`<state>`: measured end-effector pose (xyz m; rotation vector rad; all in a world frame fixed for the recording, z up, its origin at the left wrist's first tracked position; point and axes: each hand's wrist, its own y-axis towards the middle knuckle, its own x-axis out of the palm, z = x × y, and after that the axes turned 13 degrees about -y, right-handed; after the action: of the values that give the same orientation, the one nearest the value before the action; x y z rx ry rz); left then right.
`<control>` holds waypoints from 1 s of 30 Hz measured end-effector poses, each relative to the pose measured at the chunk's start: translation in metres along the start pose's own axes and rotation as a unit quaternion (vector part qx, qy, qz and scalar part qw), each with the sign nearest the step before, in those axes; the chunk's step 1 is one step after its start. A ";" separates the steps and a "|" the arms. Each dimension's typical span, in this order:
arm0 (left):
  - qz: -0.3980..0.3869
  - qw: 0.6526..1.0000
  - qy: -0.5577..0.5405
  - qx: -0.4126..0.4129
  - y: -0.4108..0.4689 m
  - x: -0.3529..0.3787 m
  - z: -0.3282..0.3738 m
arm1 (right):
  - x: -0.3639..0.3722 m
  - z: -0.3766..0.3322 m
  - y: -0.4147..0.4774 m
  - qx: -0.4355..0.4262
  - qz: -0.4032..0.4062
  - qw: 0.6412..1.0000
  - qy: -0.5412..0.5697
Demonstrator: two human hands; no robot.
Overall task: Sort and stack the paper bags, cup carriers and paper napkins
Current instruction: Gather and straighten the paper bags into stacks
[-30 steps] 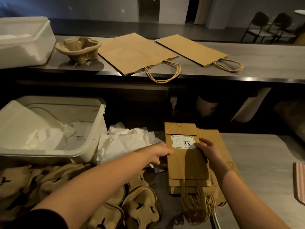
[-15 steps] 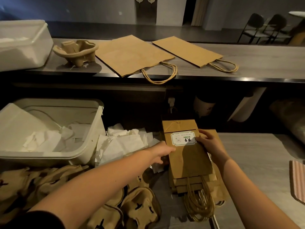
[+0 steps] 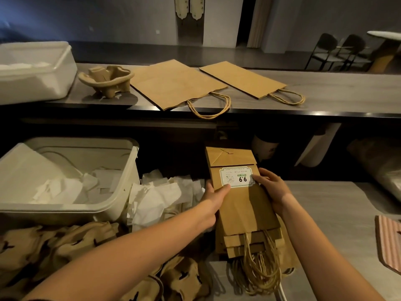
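Both hands grasp one small brown paper bag from opposite sides: the left hand [image 3: 213, 193] pinches its left edge with the thumb on top, and the right hand [image 3: 270, 189] holds its right edge with fingertips touching a white printed label [image 3: 236, 177] stuck across the bag's upper half. This labelled bag [image 3: 243, 205] lies flat on top of a stack of similar folded bags [image 3: 249, 244], their twisted paper handles [image 3: 257, 270] bunched together at the near end. The stack sits on a grey lower counter [image 3: 338, 224] directly in front of the person. To the left of the stack, loose white paper napkins [image 3: 156, 198] spill in a heap beside a white plastic bin [image 3: 121, 192] that holds more napkins. Nearer the person, at the lower left, brown cup carriers [image 3: 82, 242] lie in a jumbled pile. On a raised shelf [image 3: 347, 92] behind the counter, two larger brown paper bags lie flat side by side, a wider one [image 3: 175, 83] on the left and a narrower one [image 3: 243, 79] on the right. A single moulded cup carrier [image 3: 106, 80] stands left of them, next to another white bin [image 3: 34, 70]. A striped cloth [image 3: 389, 242] shows at the right edge.
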<state>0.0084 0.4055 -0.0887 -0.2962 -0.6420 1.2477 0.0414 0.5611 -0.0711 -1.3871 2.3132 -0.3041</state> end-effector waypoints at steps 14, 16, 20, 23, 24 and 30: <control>-0.071 0.980 0.030 0.183 -0.047 -0.032 0.001 | 0.012 -0.016 -0.062 -0.164 -0.031 0.986 0.027; -0.079 0.977 0.034 0.194 -0.054 -0.037 0.001 | 0.016 -0.014 -0.070 -0.176 -0.040 0.983 0.043; -0.103 0.968 0.042 0.225 -0.067 -0.045 -0.001 | 0.022 -0.013 -0.086 -0.194 -0.038 0.977 0.079; -0.130 0.957 0.057 0.252 -0.078 -0.047 0.004 | 0.022 -0.013 -0.094 -0.222 -0.030 0.968 0.117; -0.135 0.953 0.059 0.263 -0.081 -0.048 0.007 | 0.022 -0.014 -0.096 -0.235 -0.025 0.963 0.128; -0.149 0.938 0.003 0.314 -0.093 -0.044 0.045 | 0.027 -0.055 -0.108 -0.274 0.014 0.955 0.117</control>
<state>0.0465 0.3294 -0.0156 0.3204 -0.2425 1.0923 0.0894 0.4842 0.0139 -1.6358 2.7433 0.2179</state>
